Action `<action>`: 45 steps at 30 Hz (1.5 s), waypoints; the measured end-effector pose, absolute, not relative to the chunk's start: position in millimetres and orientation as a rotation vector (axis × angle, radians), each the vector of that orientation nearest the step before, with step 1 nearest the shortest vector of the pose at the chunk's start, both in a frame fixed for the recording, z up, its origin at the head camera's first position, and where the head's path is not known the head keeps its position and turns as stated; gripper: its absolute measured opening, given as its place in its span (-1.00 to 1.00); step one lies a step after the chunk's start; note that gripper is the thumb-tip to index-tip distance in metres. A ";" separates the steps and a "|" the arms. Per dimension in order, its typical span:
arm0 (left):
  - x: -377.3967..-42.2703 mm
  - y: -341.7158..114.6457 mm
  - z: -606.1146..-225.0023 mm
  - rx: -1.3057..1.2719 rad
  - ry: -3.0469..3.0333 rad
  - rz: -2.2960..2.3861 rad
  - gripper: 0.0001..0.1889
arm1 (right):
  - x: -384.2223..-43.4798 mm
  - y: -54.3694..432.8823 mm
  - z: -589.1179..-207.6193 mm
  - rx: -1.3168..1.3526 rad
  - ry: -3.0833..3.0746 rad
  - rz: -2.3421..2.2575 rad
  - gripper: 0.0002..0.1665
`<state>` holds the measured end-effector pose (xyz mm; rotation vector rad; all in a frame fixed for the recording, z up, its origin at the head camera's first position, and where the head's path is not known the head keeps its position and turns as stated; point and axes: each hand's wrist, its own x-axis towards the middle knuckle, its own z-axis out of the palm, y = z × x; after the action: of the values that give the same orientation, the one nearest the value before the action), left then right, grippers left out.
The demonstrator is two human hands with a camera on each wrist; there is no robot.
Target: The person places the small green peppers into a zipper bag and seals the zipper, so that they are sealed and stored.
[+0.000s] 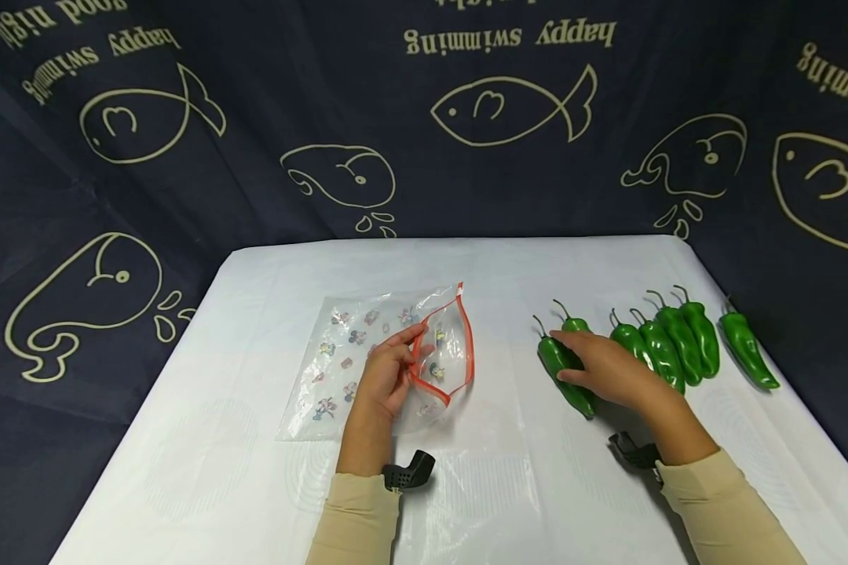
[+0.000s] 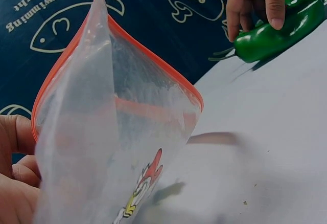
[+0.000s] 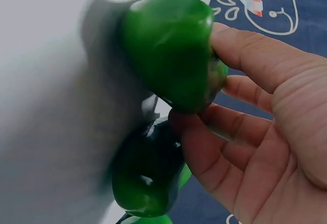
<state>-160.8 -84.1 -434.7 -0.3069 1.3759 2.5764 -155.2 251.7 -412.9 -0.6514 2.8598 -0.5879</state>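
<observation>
A clear zip bag (image 1: 335,369) with a red-orange rim and small cartoon prints lies on the left of the table. My left hand (image 1: 385,373) pinches it at the rim, and its mouth gapes toward the right. On the other side, my right hand (image 1: 611,369) grips the leftmost green pepper (image 1: 565,377), thumb on one side and fingers on the other. In the right wrist view this pepper (image 3: 171,45) sits between thumb and fingertips. A second green pepper (image 1: 575,323) is close beside it, partly hidden by the hand.
To the right of that hand, several green peppers (image 1: 687,337) lie side by side, stems pointing away. One more pepper (image 1: 745,349) is apart near the table's right edge. White cloth covers the table (image 1: 205,369); a dark printed curtain (image 1: 367,71) hangs behind.
</observation>
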 end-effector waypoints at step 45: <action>-161.8 -85.4 -437.7 -0.277 1.362 2.576 -0.35 | -178.3 200.1 -389.2 -0.785 2.835 -0.953 -0.31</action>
<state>-161.8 -85.4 -437.7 -0.2771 1.3622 2.5759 -178.3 200.1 -389.2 -0.7853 2.8345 -0.9534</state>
